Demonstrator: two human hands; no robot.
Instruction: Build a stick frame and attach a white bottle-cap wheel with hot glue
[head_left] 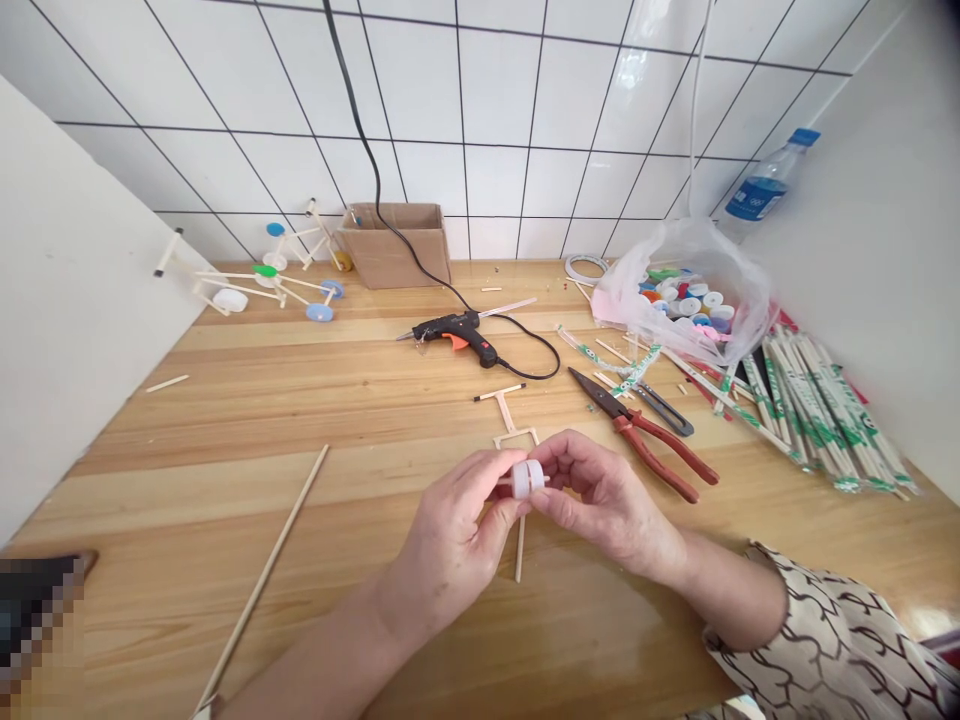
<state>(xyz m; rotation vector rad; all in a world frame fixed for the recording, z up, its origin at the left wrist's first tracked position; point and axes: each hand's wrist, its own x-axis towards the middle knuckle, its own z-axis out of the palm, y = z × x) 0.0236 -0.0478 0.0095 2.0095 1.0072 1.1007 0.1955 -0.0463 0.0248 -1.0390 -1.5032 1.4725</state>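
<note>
Between my two hands is a pair of white bottle caps point(528, 479), set face to face with a thin stick poking out at both sides. My left hand point(459, 515) pinches them from the left with thumb and fingers. From the right, my right hand point(611, 500) grips the same caps between thumb and curled fingers. Below and behind the hands lies a small frame of wooden sticks point(505, 412) with a dark-tipped crossbar; the hands hide part of it. One stick point(520, 555) shows just under my fingers.
A black glue gun point(457, 330) lies behind the hands, its cord looping right. Red-handled pliers point(652, 440) rest at right, near a bag of bottle caps point(686, 290) and wrapped chopsticks point(832, 410). Stick models point(262, 280) and a cardboard box point(397, 250) stand at the back left.
</note>
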